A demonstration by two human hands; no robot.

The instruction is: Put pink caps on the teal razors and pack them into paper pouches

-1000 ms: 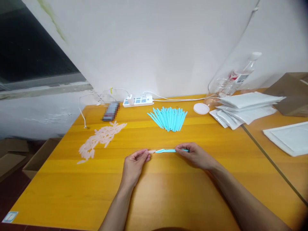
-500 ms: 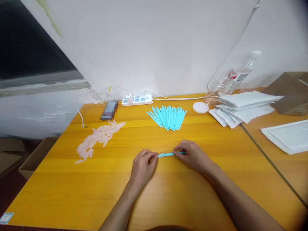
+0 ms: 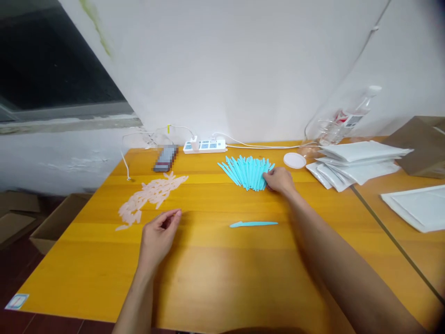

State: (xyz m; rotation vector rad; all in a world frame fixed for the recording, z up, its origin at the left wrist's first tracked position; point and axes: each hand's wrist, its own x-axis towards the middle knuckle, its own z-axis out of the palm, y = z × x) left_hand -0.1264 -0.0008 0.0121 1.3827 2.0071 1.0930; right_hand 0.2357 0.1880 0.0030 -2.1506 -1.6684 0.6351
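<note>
A single turquoise plastic tool (image 3: pixel 253 224) lies by itself on the yellow table (image 3: pixel 222 273), touched by neither hand. My right hand (image 3: pixel 279 180) rests at the right edge of the fanned pile of turquoise tools (image 3: pixel 246 171), its fingers curled against them. My left hand (image 3: pixel 158 234) hovers over the table just right of the heap of pale pink caps (image 3: pixel 149 198), fingers loosely curled, and I see nothing in them.
A white power strip (image 3: pixel 205 146) with cables and a phone (image 3: pixel 166 158) lie at the back edge. A white lid (image 3: pixel 294 160), a plastic bottle (image 3: pixel 347 118) and stacked white pouches (image 3: pixel 358 160) sit at the right. A cardboard box (image 3: pixel 48 227) stands on the floor left.
Both hands let go of the turquoise tool, which now lies on the table. My right hand went back to the turquoise pile; my left hand moved left toward the pink caps.
</note>
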